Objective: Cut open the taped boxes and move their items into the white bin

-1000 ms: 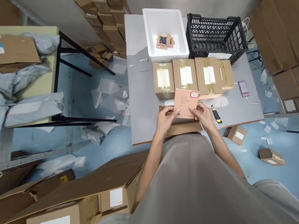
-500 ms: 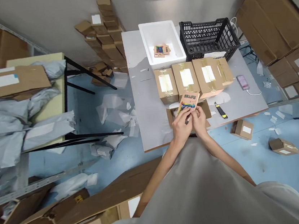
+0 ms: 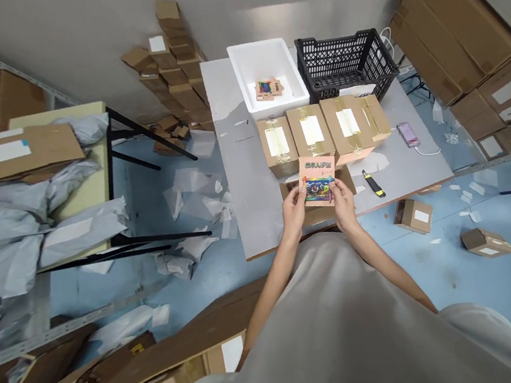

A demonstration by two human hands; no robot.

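Note:
I hold a small pink booklet (image 3: 318, 180) with a colourful picture on its cover, face up between both hands. My left hand (image 3: 294, 209) grips its left edge and my right hand (image 3: 343, 201) grips its right edge. Under it an open cardboard box (image 3: 348, 179) sits at the near edge of the grey table (image 3: 247, 180). Behind it stand three taped brown boxes (image 3: 311, 132) in a row. Further back are a white foam box (image 3: 265, 69) with similar booklets inside and a black plastic crate (image 3: 344, 62).
A yellow-black utility knife (image 3: 373, 182) and a phone (image 3: 407, 134) on a cable lie on the table's right part. Small boxes (image 3: 413, 215) and torn paper scraps litter the blue floor. Cardboard cartons stack up on both sides and at the back wall.
The booklet was turned over from its plain back with barcode to its picture cover, now held flat and facing up. The view shifted slightly left and down.

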